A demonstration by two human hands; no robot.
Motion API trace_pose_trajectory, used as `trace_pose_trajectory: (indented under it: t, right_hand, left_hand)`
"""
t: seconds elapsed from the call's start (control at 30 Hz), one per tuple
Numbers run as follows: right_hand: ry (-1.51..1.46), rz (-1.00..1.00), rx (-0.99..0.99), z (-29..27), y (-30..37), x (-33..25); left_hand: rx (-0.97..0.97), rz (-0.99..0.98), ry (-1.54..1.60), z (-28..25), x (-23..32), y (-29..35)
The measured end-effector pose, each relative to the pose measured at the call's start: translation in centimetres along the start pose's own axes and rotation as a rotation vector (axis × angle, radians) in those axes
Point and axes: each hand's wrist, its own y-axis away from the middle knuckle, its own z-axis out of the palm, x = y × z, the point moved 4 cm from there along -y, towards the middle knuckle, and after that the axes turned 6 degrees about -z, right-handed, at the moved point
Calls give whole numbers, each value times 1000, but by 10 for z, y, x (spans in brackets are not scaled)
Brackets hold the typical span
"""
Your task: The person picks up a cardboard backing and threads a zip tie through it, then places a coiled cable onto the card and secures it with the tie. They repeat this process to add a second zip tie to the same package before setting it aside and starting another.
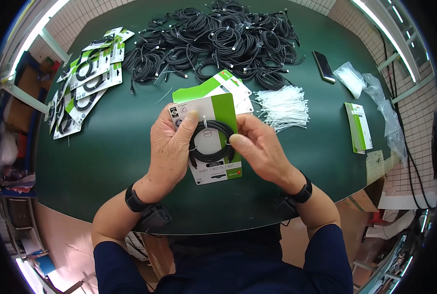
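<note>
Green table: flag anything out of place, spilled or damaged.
A thin pale strip, perhaps a stray cable tie, lies left of the loose cards, away from the white tie pile. The dark phone also looks out of place among packaging supplies. No clear damage shows.

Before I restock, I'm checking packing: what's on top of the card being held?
A coiled black cable with white ties lies on the card. The left hand and right hand cover parts of its edges; its back is hidden.

hands (168,152): both on green-and-white card (223,109) | on card: coiled black cable (209,158) | beyond: cable heap (223,36), white ties (283,107)
</note>
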Motion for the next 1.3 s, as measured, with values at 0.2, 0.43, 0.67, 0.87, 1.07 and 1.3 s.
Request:
trace_pose_trajectory:
  t: [0.2,0.43,0.67,0.87,1.07,1.3]
  right_hand:
    - [159,158,-71,0,-4,6]
    - [113,65,149,-13,-5,1]
    - [370,-142,181,-13,2,-5]
    - [331,-19,129,-5,4,0]
    - [292,-35,180,1,6,7]
    - [275,-144,241,8,4,6]
  left_hand:
    - [-75,-65,22,4,1,-6]
    - [-20,629,-810,30,46,13]
    - [-359,789,-1350,57,27,29]
    - [-255,854,-1256,49,14,21]
    - [-231,833,-1282,52,15,19]
    - [-220,763,-1176,42,11,11]
